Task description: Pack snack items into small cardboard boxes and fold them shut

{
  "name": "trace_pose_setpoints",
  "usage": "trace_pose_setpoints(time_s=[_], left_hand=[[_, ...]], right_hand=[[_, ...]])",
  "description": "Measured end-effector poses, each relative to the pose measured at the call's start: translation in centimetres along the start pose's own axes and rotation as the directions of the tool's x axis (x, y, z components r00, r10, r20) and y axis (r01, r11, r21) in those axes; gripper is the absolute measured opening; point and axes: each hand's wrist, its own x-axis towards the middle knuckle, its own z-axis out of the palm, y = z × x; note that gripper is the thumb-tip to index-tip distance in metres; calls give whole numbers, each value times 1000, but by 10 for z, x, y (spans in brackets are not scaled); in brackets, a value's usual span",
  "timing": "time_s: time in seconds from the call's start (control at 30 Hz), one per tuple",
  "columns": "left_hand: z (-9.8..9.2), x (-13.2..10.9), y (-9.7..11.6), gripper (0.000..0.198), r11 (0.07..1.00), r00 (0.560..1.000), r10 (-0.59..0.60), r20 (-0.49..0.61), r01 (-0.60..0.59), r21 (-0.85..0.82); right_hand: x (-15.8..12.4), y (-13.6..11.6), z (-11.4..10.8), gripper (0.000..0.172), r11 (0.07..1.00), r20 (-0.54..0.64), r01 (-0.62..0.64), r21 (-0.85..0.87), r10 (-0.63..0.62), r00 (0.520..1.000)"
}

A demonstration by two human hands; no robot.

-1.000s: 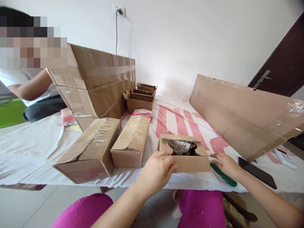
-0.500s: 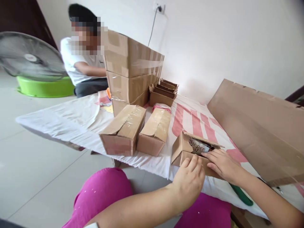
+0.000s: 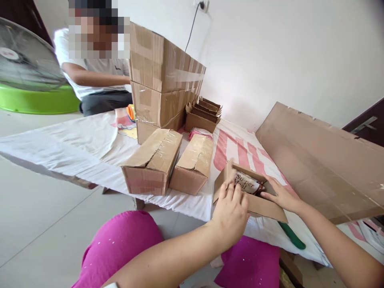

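A small cardboard box (image 3: 267, 206) stands open near the table's front edge, its near long flap folded outward. In it lies a packet (image 3: 244, 182) with the printed words "Su-per Meal". My left hand (image 3: 230, 212) is closed on the box's near left corner, fingers curled over the end flap. My right hand (image 3: 282, 195) is at the right end of the box, with its thumb inside by the packet and its fingers on the far wall. To the left sit two closed, taped cardboard boxes, a larger one (image 3: 147, 178) and a narrower one (image 3: 189, 176).
Tall stacked cartons (image 3: 147, 98) stand behind the taped boxes, beside several open boxes (image 3: 201, 120). A large cardboard sheet (image 3: 318, 160) leans at the right. A green object (image 3: 292, 236) lies at the front edge. Another person (image 3: 96, 80) sits behind the cartons, near a fan (image 3: 27, 60).
The box's flaps have opened wider, with the near one now folded outward, so more of the packet shows. My right hand has moved from the flaps to the box's right end.
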Motion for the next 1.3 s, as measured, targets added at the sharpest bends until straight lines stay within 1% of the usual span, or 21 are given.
trace_pose_setpoints(time_s=[0.1, 0.2, 0.27, 0.3, 0.43, 0.5, 0.57, 0.63, 0.67, 0.7, 0.77, 0.8, 0.87, 0.93, 0.97, 1.0, 1.03, 1.07, 1.13, 1.2, 1.3], left_hand=[[2, 1, -7, 52, 993, 994, -113, 9, 112, 40], [2, 4, -15, 47, 987, 983, -159, 86, 157, 36], [1, 6, -18, 45, 989, 980, -149, 134, 147, 23], [0, 6, -19, 45, 990, 977, -144, 155, 143, 18], [0, 8, -20, 52, 990, 965, -129, 227, 138, -23], [3, 8, -22, 57, 990, 963, -112, 246, 129, -51], [6, 9, -28, 57, 990, 967, -90, 240, 113, -83], [8, 11, -37, 55, 983, 976, -78, 203, 109, -147], [9, 12, -42, 55, 972, 979, -85, 183, 122, -203], [11, 13, -48, 57, 950, 981, -103, 166, 146, -274], [15, 16, -59, 60, 870, 978, -159, 137, 204, -449], [18, 18, -64, 60, 813, 974, -190, 119, 224, -538], [25, 21, -72, 54, 683, 961, -265, 74, 242, -689], [34, 24, -78, 42, 501, 925, -370, 81, 272, -822], [38, 25, -79, 36, 399, 903, -415, 112, 292, -869], [42, 25, -79, 32, 310, 884, -442, 152, 309, -899], [45, 26, -79, 31, 234, 870, -456, 187, 320, -918], [46, 27, -79, 32, 176, 862, -463, 209, 320, -931], [48, 27, -76, 37, 115, 854, -480, 203, 291, -950], [47, 27, -74, 38, 94, 845, -509, 166, 247, -965], [46, 26, -72, 33, 191, 850, -522, 71, 197, -961]], right_hand=[[-1, -9, -4, 72, 997, -88, -17, -76, 11, 996], [0, -24, -10, 53, 991, -200, 48, -126, -73, 977], [3, -31, -10, 40, 994, -180, 87, -73, -98, 979], [6, -33, -8, 37, 997, -151, 73, -41, -78, 985], [16, -31, 1, 37, 999, -56, -29, 21, 30, 998], [19, -31, 4, 21, 999, -48, -28, 35, 30, 998], [20, -32, 4, 5, 997, -75, 1, 81, 5, 997], [17, -34, 0, 7, 982, -166, 29, 189, 3, 986], [15, -33, -4, 8, 965, -242, 34, 260, 31, 970], [11, -32, -10, 9, 943, -331, 30, 331, 86, 940], [1, -25, -26, 13, 888, -500, 15, 459, 245, 831], [-5, -20, -36, 16, 855, -567, 21, 519, 326, 756], [-18, -7, -55, 24, 774, -668, 95, 626, 469, 578], [-32, 9, -70, 31, 689, -713, 231, 687, 579, 394], [-38, 18, -74, 33, 657, -715, 284, 698, 621, 319], [-45, 27, -76, 35, 636, -704, 303, 710, 658, 269], [-51, 36, -74, 36, 623, -684, 286, 728, 689, 240], [-57, 44, -68, 37, 614, -660, 246, 750, 716, 228], [-68, 55, -49, 37, 594, -607, 131, 793, 754, 253], [-75, 57, -20, 35, 573, -546, 21, 819, 768, 333], [-81, 43, 29, 32, 550, -435, -109, 828, 753, 493]])
